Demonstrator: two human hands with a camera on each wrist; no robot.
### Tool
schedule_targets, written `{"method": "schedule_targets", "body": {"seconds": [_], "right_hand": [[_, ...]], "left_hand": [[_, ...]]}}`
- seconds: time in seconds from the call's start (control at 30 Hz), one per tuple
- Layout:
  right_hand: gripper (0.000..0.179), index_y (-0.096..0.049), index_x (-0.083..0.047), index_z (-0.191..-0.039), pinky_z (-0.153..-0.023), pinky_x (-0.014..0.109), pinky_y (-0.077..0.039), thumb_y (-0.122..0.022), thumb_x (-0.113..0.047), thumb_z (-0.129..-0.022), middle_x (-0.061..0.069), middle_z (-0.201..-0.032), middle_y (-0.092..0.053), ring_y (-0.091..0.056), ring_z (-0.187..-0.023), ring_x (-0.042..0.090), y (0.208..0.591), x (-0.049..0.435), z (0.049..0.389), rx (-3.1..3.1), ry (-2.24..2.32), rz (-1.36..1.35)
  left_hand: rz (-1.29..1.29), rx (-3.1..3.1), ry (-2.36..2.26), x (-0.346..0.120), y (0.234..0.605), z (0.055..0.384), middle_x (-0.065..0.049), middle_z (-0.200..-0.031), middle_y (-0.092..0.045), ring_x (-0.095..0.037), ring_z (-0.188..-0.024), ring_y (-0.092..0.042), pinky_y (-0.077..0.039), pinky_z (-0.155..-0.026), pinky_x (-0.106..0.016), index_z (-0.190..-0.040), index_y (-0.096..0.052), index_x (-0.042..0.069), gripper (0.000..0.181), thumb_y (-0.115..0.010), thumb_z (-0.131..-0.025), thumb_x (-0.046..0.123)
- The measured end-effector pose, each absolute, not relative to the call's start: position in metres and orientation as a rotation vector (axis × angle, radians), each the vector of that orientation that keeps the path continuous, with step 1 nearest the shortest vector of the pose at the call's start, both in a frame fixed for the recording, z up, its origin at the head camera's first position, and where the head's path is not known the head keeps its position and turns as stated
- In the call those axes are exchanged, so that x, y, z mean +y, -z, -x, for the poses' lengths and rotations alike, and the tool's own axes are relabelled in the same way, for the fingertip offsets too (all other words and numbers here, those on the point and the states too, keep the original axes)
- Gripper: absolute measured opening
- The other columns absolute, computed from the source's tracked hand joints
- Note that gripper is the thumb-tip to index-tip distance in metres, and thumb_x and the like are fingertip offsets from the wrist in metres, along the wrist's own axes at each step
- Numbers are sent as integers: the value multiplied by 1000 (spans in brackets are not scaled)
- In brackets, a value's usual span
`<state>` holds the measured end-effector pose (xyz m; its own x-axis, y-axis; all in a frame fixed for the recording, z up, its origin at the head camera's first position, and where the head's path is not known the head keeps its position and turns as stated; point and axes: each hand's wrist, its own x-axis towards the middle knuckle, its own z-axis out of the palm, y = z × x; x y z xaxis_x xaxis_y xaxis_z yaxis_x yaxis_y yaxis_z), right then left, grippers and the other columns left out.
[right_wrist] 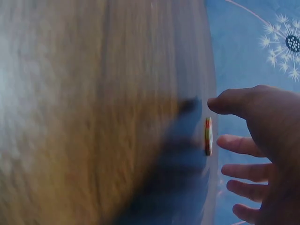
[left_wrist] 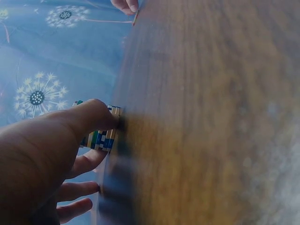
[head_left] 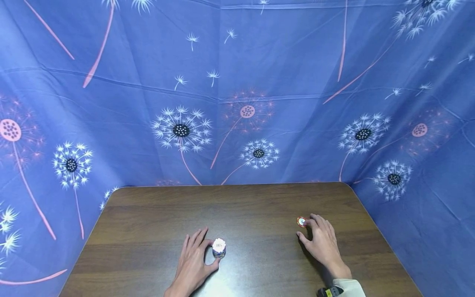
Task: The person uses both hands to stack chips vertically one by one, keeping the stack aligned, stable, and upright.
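Observation:
A stack of poker chips [head_left: 219, 246], white on top with striped edges of several colours, stands upright left of the table's middle. My left hand [head_left: 193, 260] pinches it between thumb and index finger; its other fingers reach forward beside it. In the left wrist view, green, blue, white and gold edges of the chip stack [left_wrist: 101, 139] show past the thumb. Farther right, a red-rimmed poker chip [head_left: 301, 222] with a pale centre lies flat. My right hand [head_left: 323, 244] hovers over its right side, index fingertip at the rim, thumb held apart with nothing gripped.
Both hands work over a brown wood-grain table [head_left: 252, 206] with rounded far corners. Blue cloth [head_left: 297, 82] with a dandelion print hangs behind it and along both sides. A dark watch-like band [head_left: 330, 292] and a pale sleeve [head_left: 349, 287] show at the right wrist.

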<state>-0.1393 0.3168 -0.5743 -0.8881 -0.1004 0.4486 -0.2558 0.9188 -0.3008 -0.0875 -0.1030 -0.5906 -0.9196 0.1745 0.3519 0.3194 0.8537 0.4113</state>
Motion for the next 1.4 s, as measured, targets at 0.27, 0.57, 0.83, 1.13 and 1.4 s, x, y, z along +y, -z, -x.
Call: {"method": "schedule_targets", "body": {"seconds": [0.27,0.57,0.83,1.13,1.4], "right_hand": [[46,-71,2,-107,-107,75,-37,-93,-22,-75,37,-134,-61,-53,-130,57,573,329,143,-2688,-499,-182],[44,-71,4,-107,-108,76,-37,-92,-21,-77,39,-134,-60,-53,-130,58,571,332,153,-2736,-486,-157],[34,-70,0,-98,-106,74,-38,-91,-17,-76,38,-132,-62,-55,-127,59,573,329,160,-2706,-496,-183],[31,-69,0,-94,-110,74,-36,-89,-15,-76,38,-133,-61,-53,-130,59,575,330,163,-2745,-526,-162],[31,-67,-1,-91,-112,73,-33,-88,-19,-76,39,-135,-61,-50,-134,60,575,331,163,-2757,-547,-154]], "left_hand": [[373,-2722,675,-103,590,89,-18,-150,-61,-39,-140,-54,-38,-118,-67,-106,-75,13,45,-92,-71,36],[374,-2707,685,-103,591,89,-18,-149,-62,-39,-140,-55,-38,-118,-67,-105,-75,14,45,-92,-70,36],[368,-2709,697,-102,591,88,-18,-149,-62,-39,-141,-54,-37,-119,-67,-105,-74,14,44,-92,-70,35],[362,-2718,704,-103,591,88,-18,-150,-61,-39,-141,-54,-36,-119,-66,-105,-74,14,44,-92,-71,35],[359,-2717,699,-103,591,88,-17,-150,-61,-40,-141,-54,-37,-119,-66,-105,-74,14,44,-92,-70,35]]}}
